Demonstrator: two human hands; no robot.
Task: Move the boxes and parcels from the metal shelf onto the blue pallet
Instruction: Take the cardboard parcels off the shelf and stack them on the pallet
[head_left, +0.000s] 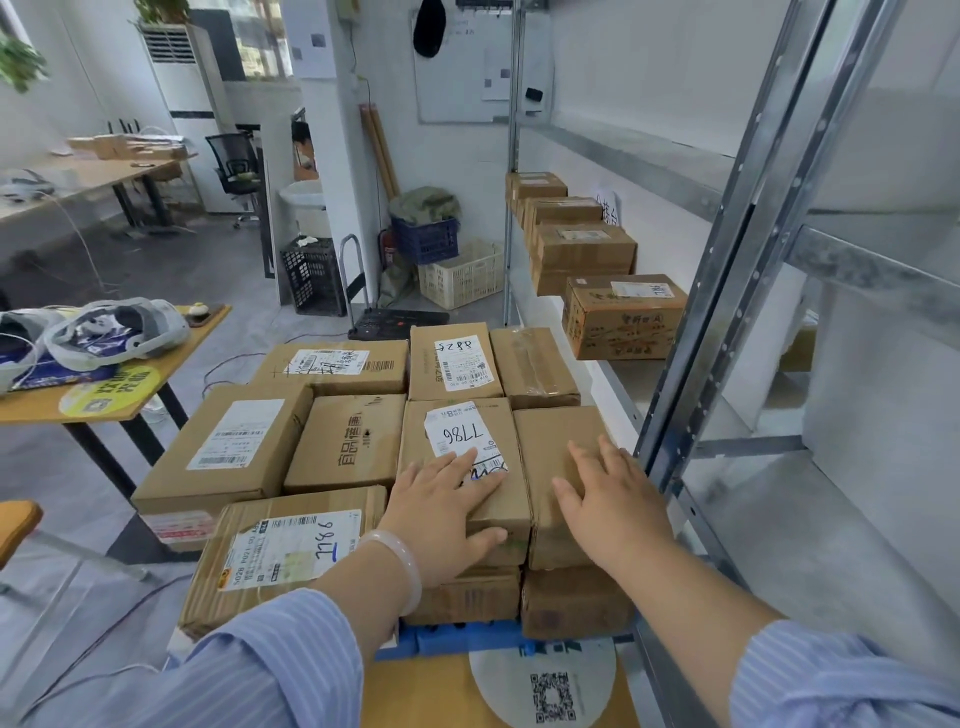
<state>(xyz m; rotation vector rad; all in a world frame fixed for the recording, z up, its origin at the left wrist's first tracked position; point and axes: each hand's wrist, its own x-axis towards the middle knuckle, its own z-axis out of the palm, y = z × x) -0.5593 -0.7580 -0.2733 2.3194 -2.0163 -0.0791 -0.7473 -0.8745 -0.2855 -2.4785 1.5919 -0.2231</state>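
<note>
**Ana:** Where are the brown boxes found?

**Ben:** They are stacked close together on the blue pallet, low down at 6 o'clock. Only a bit of the pallet's near edge is shown under them.

**Ana:** What is touched by the left hand?

**Ben:** The 7786 box is touched. The fingers are laid flat and spread wide on its top. The thumb is pressed on its near side. Nothing is pinched.

**Ana:** And the right hand?

**Ben:** It is laid flat on the plain box, at 3 o'clock from the 7786 box. The fingers are straight and wide, and nothing is held. The two boxes are set side by side, touching. Each one is set on another box below.

**Ana:** What is seen on the metal shelf?

**Ben:** A row of shelf boxes is seen at 1 o'clock, well apart from the hands. A white label is stuck on top of the nearest box.

**Ana:** What else is shown?

**Ben:** A white bracelet is worn on the left wrist. At 9 o'clock a wooden table is seen, and a white headset is laid on it.
</note>
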